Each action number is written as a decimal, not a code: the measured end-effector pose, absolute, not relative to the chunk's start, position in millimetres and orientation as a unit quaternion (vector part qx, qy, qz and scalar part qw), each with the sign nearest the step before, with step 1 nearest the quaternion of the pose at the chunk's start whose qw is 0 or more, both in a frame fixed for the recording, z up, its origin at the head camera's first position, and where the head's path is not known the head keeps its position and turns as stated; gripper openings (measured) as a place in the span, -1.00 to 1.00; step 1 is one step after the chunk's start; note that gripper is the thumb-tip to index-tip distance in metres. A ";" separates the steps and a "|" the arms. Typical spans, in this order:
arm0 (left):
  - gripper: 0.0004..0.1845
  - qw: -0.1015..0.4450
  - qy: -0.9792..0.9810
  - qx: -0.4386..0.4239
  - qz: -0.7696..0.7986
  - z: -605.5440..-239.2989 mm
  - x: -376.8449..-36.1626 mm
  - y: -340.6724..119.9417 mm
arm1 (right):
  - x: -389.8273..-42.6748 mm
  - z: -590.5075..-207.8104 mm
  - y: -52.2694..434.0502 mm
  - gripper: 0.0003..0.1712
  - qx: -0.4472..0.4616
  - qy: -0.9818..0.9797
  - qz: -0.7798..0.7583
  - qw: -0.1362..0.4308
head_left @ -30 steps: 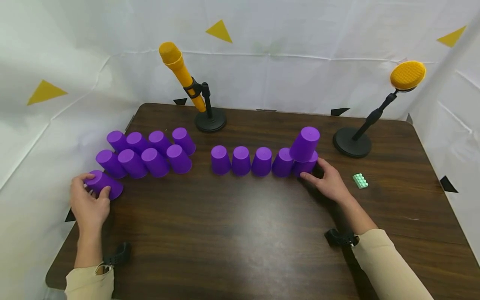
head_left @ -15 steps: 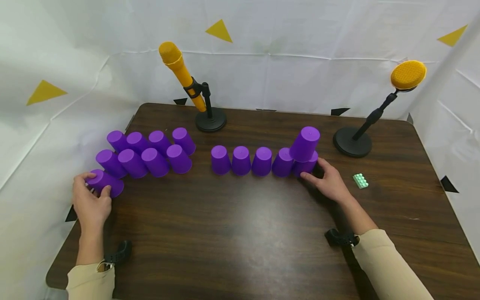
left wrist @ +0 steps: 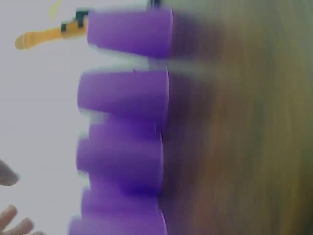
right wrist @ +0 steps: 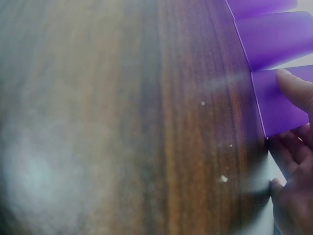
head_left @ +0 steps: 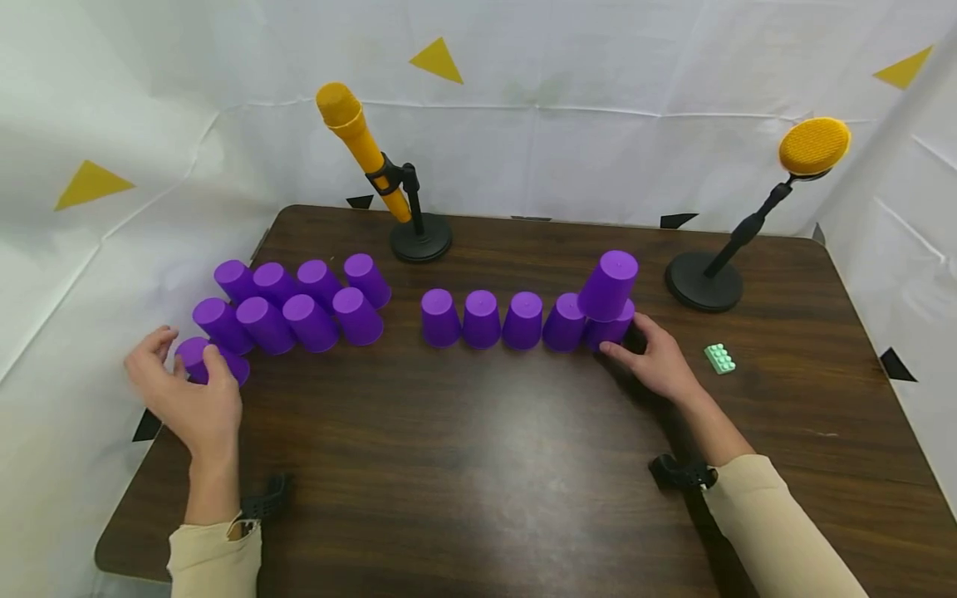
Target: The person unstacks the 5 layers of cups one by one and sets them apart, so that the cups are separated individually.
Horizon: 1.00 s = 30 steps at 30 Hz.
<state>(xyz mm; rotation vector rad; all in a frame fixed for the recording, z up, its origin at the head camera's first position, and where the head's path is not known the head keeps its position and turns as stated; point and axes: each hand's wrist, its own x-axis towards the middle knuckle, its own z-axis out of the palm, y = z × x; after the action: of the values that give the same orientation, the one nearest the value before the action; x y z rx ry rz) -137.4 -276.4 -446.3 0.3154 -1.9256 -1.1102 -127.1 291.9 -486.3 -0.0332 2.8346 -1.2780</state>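
Note:
At the left my left hand (head_left: 190, 399) has its fingers spread, drawn back from the front-left purple cup (head_left: 238, 368). The thumb overlaps that cup in the head view. Only its fingertips (left wrist: 10, 223) show in the blurred left wrist view, apart from the cups there. My right hand (head_left: 658, 365) holds the rightmost upside-down purple cup (head_left: 615, 332) of a row. Its thumb (right wrist: 293, 88) lies on the near side, other fingers round the far side. Atop that cup stands another purple cup (head_left: 609, 286), also upside down.
Several purple cups (head_left: 312, 324) stand upside down in two rows at the left. More cups (head_left: 481, 322) line up mid-table. A yellow microphone (head_left: 365, 154) and a round yellow microphone (head_left: 815, 149) stand behind. A mint toy brick (head_left: 720, 359) lies at right on the wooden table (head_left: 478, 465).
My left hand has let go of the front-left cup, its fingers opening and pulling away. That cup has shifted slightly toward the back right. My right hand has stayed on its cup.

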 end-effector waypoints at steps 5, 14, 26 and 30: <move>-0.78 0.521 -0.740 0.008 -0.425 -419.0 -144.0 -220.4 | -125.9 -486.9 292.1 -0.18 -0.006 0.910 -0.414 0.019; -0.72 0.388 -0.757 -0.253 -0.460 -409.2 -153.2 -97.0 | -126.0 -485.0 292.7 -0.24 -0.013 0.912 -0.411 0.007; -0.23 0.099 -0.834 -0.380 -0.387 -410.2 -150.6 38.1 | -127.1 -486.8 290.9 -0.22 -0.015 0.910 -0.414 0.004; -0.21 0.071 -0.842 -0.377 -0.379 -411.9 -161.1 61.0 | -126.8 -486.7 291.1 -0.23 -0.016 0.909 -0.417 0.005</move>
<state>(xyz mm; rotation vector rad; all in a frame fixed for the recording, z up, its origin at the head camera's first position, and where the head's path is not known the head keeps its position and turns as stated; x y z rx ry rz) -161.1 61.0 -411.9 -1.1340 -2.5324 -1.1403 -126.8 291.1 -486.7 -0.0500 2.8454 -1.3059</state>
